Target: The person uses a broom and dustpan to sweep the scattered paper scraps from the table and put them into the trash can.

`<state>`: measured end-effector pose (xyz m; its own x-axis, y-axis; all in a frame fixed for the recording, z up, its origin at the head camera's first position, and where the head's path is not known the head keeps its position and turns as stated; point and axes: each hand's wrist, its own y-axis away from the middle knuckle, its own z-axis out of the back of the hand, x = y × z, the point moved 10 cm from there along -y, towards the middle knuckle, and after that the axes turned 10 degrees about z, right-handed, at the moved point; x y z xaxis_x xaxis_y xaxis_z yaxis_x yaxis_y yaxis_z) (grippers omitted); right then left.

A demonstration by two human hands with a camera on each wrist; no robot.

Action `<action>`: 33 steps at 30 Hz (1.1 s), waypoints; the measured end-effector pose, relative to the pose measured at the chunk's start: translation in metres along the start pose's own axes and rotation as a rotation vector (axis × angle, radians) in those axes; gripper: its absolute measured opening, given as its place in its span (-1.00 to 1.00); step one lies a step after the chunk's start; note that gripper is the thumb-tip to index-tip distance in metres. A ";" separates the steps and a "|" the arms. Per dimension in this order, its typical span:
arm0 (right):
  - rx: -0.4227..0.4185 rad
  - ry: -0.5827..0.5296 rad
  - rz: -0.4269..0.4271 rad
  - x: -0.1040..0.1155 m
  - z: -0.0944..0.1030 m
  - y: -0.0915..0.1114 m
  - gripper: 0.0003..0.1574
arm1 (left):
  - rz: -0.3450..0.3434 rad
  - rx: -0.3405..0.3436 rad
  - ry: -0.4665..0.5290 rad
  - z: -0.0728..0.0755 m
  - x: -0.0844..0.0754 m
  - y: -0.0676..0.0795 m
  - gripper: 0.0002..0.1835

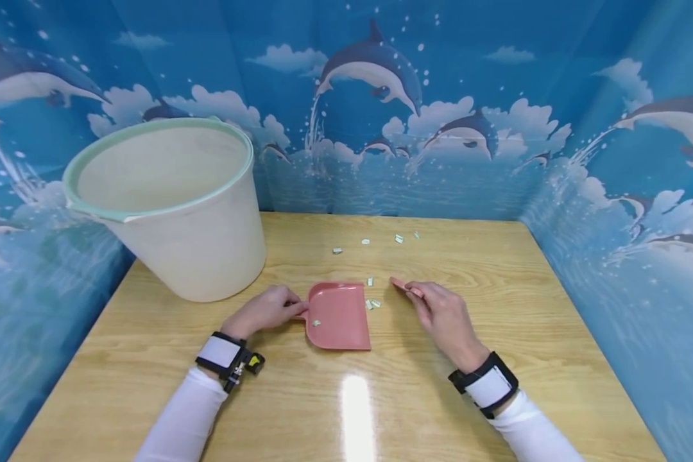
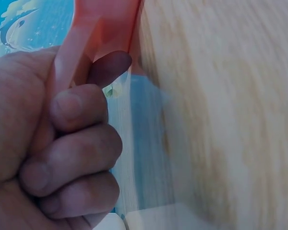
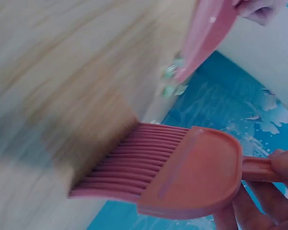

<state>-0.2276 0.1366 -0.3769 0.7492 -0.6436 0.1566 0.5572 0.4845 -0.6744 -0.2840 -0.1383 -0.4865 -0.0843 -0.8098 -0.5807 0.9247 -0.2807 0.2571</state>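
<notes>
My left hand [image 1: 270, 307] grips the handle of a pink dustpan [image 1: 341, 317], whose flat pan lies on the wooden table with its open edge facing right. One pale green scrap [image 1: 316, 323] sits inside the pan. In the left wrist view, the fingers [image 2: 81, 148] curl round the handle. My right hand [image 1: 441, 317] holds a small pink brush [image 3: 192, 172] by its handle, bristles pointing down to the tabletop in the right wrist view. Between brush and dustpan lie a few pale green scraps [image 1: 373, 304], close to the pan's open edge.
A large whitish bucket [image 1: 208, 237] with a green rim stands at the back left, near the left hand. Several more pale scraps [image 1: 399, 239] are scattered toward the back of the table [image 1: 473, 256]. A blue dolphin-print curtain [image 1: 346, 173] encloses the back and sides.
</notes>
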 end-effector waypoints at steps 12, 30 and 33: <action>-0.013 -0.122 -0.002 0.033 -0.007 -0.018 -0.87 | 0.014 -0.014 0.001 0.001 0.002 0.001 -0.75; -0.192 -0.331 0.058 0.058 0.009 -0.033 -0.83 | 0.051 0.002 0.014 0.000 0.005 0.001 -0.74; -0.192 -0.248 0.061 0.050 0.013 -0.034 -0.85 | 0.054 0.004 0.015 -0.001 0.006 0.001 -0.75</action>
<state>-0.2043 0.0958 -0.3365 0.8568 -0.4414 0.2667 0.4483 0.3818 -0.8083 -0.2834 -0.1425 -0.4902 -0.0290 -0.8161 -0.5772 0.9264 -0.2389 0.2912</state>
